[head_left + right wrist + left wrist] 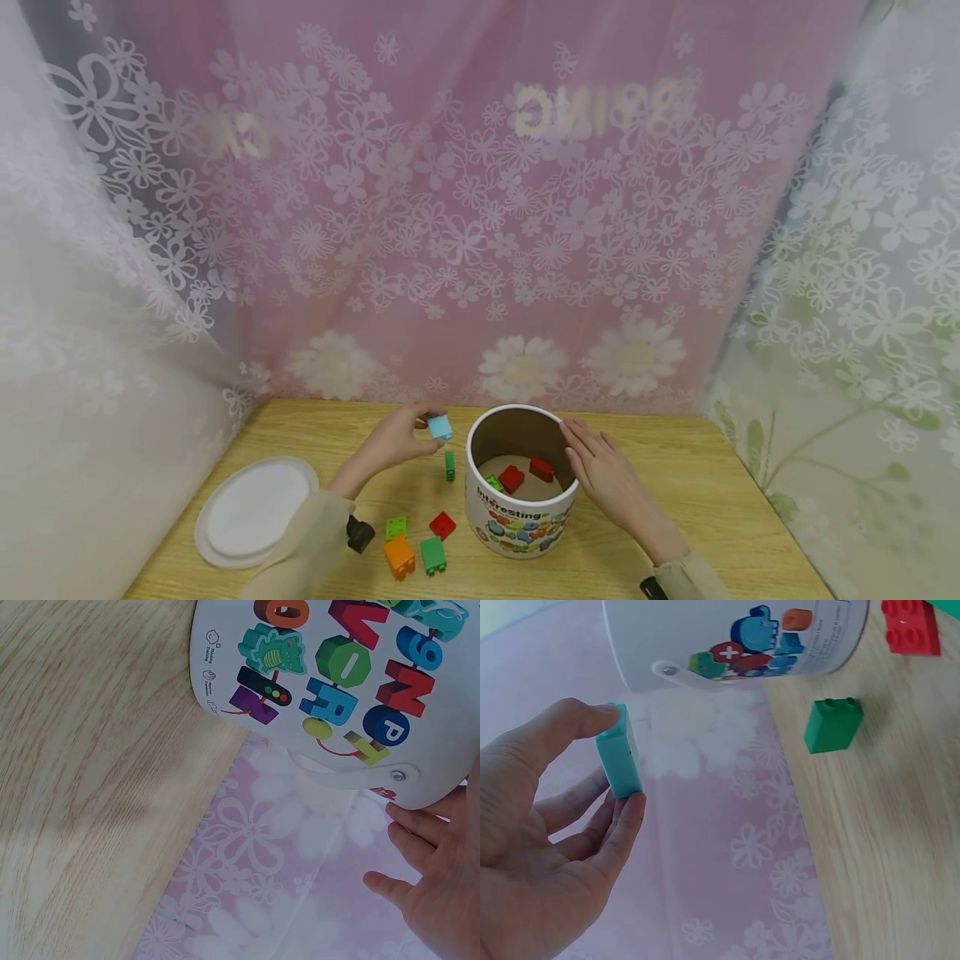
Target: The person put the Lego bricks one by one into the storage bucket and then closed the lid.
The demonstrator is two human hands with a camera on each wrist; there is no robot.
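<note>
Nearby, an orange block [401, 555] lies on the table [720, 508]; beyond, the right hand [609, 475] rests straight fingers against the white bucket [517, 527], while the left hand [397, 437] pinches a light blue block [440, 427] beside it, above the table. Behind hangs a pink curtain [480, 250].

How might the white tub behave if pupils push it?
The tub would probably slide rather than tip, being broad. It is likely stiff, given its evenly round shape. Few blocks show inside, so it may feel light.
</note>
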